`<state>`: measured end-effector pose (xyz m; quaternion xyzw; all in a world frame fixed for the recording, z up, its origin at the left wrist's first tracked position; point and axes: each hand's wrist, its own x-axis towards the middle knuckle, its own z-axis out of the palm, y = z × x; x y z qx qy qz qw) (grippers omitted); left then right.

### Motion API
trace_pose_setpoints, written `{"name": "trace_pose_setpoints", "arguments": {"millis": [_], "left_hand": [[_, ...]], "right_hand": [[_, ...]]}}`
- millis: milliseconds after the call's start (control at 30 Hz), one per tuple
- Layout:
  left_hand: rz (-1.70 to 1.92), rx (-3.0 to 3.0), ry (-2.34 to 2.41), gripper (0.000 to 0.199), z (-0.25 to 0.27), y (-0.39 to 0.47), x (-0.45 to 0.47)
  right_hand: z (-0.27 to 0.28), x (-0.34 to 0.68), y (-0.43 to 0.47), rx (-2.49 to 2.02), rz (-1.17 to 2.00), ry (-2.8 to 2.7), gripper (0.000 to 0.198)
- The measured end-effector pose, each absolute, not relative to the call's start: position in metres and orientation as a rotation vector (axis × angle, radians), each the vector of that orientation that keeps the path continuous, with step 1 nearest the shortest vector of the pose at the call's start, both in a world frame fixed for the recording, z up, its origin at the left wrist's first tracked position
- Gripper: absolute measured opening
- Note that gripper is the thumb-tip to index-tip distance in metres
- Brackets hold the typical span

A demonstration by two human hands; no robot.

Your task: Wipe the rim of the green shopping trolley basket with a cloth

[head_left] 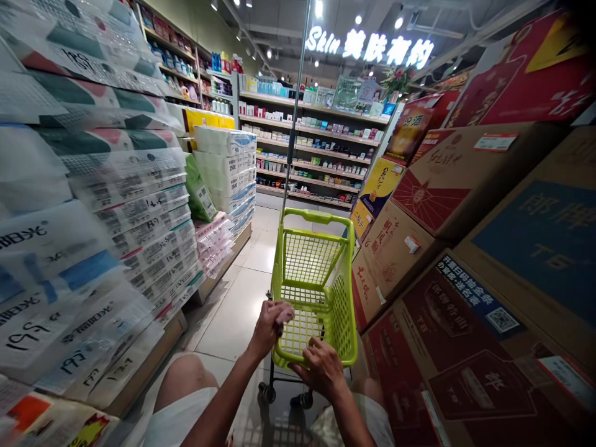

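Note:
A lime-green shopping cart (352, 298) stands on the floor just ahead, between my bent knees. Its mesh basket shows nothing inside, and its raised handle is at the far end. My left hand (266, 330) is closed around a small pinkish cloth (285, 312), by the basket's left side near the front corner. Fingers of my right hand (322, 365) curl over the basket's near rim, with the thumb beneath it. Fingertips of both hands are partly hidden. A thin dark pole (292, 149) rises upright from the cart's far left corner.
Packs of tissue paper (149, 217) are piled high on the left. Stacked cardboard cartons (447, 180) line the right side, close to the cart. Tiled floor (228, 310) runs to the cosmetics shelves (316, 146) at the back. A lit sign (372, 46) hangs above.

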<state>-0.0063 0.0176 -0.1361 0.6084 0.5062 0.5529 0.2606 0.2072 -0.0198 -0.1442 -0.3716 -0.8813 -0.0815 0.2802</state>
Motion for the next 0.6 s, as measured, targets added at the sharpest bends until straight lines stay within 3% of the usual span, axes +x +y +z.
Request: {"name": "trace_pose_setpoints", "arguments": {"millis": [167,400,600], "left_hand": [[1.759,1.327,1.419,0.019,-0.131,0.071,0.001],[1.831,0.899,1.391,0.033,-0.189,0.029,0.028],[1.947,1.098,1.398,0.026,-0.167,0.057,0.02]], "right_hand": [[-0.141,0.216,-0.021,-0.983,-0.262,-2.333,0.045],[-0.147,0.233,-0.018,-0.951,-0.279,-2.318,0.044],[-0.144,0.242,-0.018,-0.857,-0.294,-2.347,0.047]]}}
